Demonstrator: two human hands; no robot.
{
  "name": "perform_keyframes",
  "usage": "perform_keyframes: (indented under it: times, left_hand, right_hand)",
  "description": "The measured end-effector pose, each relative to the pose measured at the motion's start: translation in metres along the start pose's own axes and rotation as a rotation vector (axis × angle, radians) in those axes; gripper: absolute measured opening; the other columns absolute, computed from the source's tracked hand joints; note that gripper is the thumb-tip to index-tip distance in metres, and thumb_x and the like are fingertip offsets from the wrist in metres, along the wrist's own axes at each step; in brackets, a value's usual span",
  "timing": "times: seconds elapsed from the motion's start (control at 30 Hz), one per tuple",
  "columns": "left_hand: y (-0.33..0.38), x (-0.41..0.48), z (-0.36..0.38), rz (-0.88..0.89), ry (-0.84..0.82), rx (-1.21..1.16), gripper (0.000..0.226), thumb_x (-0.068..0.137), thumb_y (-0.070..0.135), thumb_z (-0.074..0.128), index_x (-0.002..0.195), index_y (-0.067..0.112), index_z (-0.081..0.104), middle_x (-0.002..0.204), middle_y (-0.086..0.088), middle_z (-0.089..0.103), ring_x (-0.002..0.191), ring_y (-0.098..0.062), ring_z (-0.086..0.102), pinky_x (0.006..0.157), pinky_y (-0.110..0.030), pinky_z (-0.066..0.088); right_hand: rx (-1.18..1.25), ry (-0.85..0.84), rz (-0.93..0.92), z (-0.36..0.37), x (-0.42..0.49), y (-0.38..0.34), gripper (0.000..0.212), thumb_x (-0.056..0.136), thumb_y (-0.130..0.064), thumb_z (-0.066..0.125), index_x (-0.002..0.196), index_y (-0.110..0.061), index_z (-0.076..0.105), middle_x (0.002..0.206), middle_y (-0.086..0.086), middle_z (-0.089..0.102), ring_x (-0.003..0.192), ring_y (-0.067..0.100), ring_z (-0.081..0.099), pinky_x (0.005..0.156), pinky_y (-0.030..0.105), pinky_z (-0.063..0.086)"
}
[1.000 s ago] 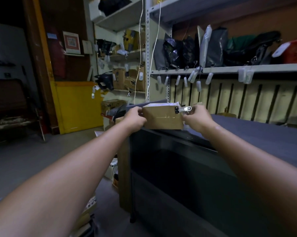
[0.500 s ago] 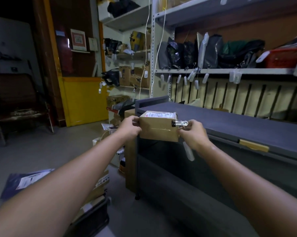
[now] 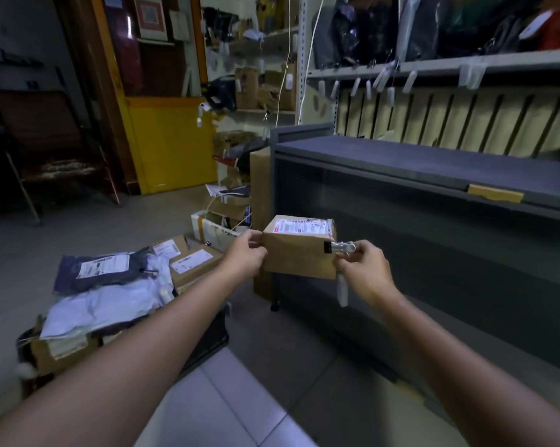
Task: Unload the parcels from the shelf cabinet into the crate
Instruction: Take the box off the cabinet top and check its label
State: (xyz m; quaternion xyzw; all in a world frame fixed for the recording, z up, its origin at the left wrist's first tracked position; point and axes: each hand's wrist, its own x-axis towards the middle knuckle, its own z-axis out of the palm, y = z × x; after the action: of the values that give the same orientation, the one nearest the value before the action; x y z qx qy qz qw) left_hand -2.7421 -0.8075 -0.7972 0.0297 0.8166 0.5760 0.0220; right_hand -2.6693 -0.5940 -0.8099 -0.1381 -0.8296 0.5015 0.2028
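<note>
- The left hand [image 3: 246, 256] grips the left edge of a small cardboard parcel [image 3: 296, 258], fingers curled round its corner.
- The right hand [image 3: 362, 272] holds the parcel's right edge, fingers curled just below a metal clip [image 3: 341, 246] fastened there; a white tag [image 3: 342, 290] hangs beneath.
- The parcel is held in the air, label side up, in front of the grey shelf cabinet [image 3: 401, 156], touching nothing else.
- The dark crate [image 3: 207, 343] stands on the floor at lower left, piled with a dark mailer [image 3: 101, 269], a white mailer [image 3: 104, 308] and cardboard boxes [image 3: 195, 262].
</note>
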Motion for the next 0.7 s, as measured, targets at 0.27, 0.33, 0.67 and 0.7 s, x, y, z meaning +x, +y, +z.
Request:
perform_keyframes:
  times: [0.27,0.33,0.67,0.7]
  left_hand:
    - [-0.04,-0.044,0.012,-0.139,-0.013,-0.435,0.028,0.106,0.029,0.036,0.131,0.018,0.045,0.124,-0.009,0.055,0.115,-0.031,0.054,0.067,-0.037,0.051]
    - [-0.051,-0.047,0.012,-0.175,-0.048,-0.495,0.033,0.103,0.043,0.044,0.127,0.02,0.045,0.115,-0.003,0.054,0.107,-0.026,0.055,0.066,-0.041,0.054]
    - [-0.093,-0.04,0.02,-0.27,-0.07,-0.558,0.015,0.093,0.021,0.064,0.097,0.019,0.049,0.092,-0.008,0.057,0.07,-0.017,0.056,0.071,-0.037,0.055]
    - [-0.092,-0.039,0.021,-0.265,-0.068,-0.589,0.014,0.094,0.017,0.062,0.096,0.018,0.048,0.092,-0.009,0.058,0.069,-0.017,0.056,0.073,-0.037,0.055]
  right_hand:
    - [0.101,0.027,-0.002,0.032,-0.042,0.046,0.014,0.084,-0.007,0.067,0.09,-0.019,0.061,0.086,-0.005,0.07,0.085,0.014,0.069,0.07,0.034,0.055]
    - [0.105,0.008,-0.002,0.036,-0.05,0.055,0.016,0.084,-0.005,0.066,0.089,-0.02,0.061,0.086,-0.004,0.071,0.082,0.014,0.07,0.073,0.04,0.057]
    - [0.191,-0.067,-0.012,0.042,-0.073,0.085,0.019,0.082,-0.001,0.071,0.084,-0.019,0.065,0.075,-0.009,0.07,0.07,0.0,0.063,0.069,0.024,0.049]
    - [0.22,-0.087,-0.004,0.041,-0.073,0.083,0.018,0.083,-0.001,0.072,0.087,-0.017,0.066,0.077,-0.008,0.071,0.071,-0.001,0.064,0.07,0.022,0.05]
